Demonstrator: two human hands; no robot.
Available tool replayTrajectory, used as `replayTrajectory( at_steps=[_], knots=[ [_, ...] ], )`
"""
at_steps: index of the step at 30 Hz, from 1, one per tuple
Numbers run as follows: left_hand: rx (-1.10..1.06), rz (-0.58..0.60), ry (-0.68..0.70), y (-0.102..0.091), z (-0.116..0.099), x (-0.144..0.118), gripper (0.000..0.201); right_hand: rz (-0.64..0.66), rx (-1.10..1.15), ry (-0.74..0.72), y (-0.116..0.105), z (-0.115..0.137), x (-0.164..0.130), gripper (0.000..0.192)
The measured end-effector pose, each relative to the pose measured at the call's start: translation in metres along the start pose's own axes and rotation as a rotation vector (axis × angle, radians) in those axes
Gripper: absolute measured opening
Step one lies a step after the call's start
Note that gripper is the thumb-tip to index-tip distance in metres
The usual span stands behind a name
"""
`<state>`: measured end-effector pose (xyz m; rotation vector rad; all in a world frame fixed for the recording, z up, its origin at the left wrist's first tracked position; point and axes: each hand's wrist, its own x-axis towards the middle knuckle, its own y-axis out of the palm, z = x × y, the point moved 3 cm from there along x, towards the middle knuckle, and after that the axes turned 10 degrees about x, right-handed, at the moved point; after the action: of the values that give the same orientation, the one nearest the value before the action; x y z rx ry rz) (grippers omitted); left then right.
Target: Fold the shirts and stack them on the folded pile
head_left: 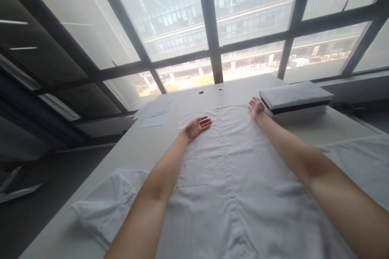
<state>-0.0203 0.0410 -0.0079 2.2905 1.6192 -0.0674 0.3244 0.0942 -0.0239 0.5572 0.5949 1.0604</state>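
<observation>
A white button-front shirt point(231, 170) lies spread flat on the white table point(136, 145), its buttoned front up and a chest pocket left of the placket. My left hand point(197, 126) rests flat near the shirt's far left corner, fingers spread. At the far right corner of the hem my right hand point(255, 107) lies with fingers apart. Both arms stretch across the cloth. One sleeve point(106, 206) lies bunched at the near left, and the other sleeve point(358, 158) spreads out to the right.
A stack of folded white and dark garments point(296, 99) sits at the table's far right, close to my right hand. Loose sheets of paper point(156, 111) lie at the far left. Large windows point(209, 28) stand beyond the table. The dark floor lies to the left.
</observation>
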Motion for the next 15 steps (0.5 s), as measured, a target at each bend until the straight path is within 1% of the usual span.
replayTrajectory(
  at_steps=[1, 3, 5, 6, 8, 9, 10, 11, 12, 13, 15],
  knots=[
    [0.008, 0.001, 0.0, 0.004, -0.001, -0.001, 0.025, 0.031, 0.002, 0.032, 0.003, -0.003, -0.002, 0.042],
    [0.016, 0.033, -0.008, 0.012, -0.003, -0.001, 0.025, 0.129, 0.001, 0.173, 0.011, -0.016, -0.01, 0.047],
    [0.038, 0.11, -0.064, 0.021, -0.004, 0.0, 0.029, 0.223, -0.017, 0.343, 0.017, -0.031, -0.021, 0.051],
    [0.058, 0.157, -0.113, 0.024, -0.004, 0.002, 0.031, 0.254, -0.029, 0.398, 0.019, -0.037, -0.026, 0.05],
    [0.097, 0.23, -0.215, 0.028, -0.005, 0.009, 0.034, 0.284, -0.04, 0.434, 0.021, -0.045, -0.033, 0.048],
    [0.108, 0.239, -0.253, 0.028, -0.006, 0.016, 0.034, 0.286, -0.038, 0.432, 0.021, -0.047, -0.036, 0.046],
    [0.111, 0.221, -0.28, 0.028, -0.008, 0.024, 0.033, 0.288, -0.033, 0.428, 0.021, -0.047, -0.037, 0.045],
    [0.102, 0.161, -0.283, 0.027, -0.011, 0.035, 0.031, 0.29, -0.027, 0.429, 0.021, -0.047, -0.038, 0.045],
    [0.085, 0.068, -0.26, 0.025, -0.014, 0.046, 0.029, 0.293, -0.022, 0.434, 0.02, -0.047, -0.039, 0.044],
    [0.062, -0.041, -0.213, 0.024, -0.018, 0.057, 0.029, 0.297, -0.019, 0.44, 0.02, -0.046, -0.039, 0.044],
    [0.01, -0.236, -0.076, 0.024, -0.025, 0.078, 0.031, 0.311, -0.007, 0.445, 0.019, -0.044, -0.039, 0.045]
  ],
)
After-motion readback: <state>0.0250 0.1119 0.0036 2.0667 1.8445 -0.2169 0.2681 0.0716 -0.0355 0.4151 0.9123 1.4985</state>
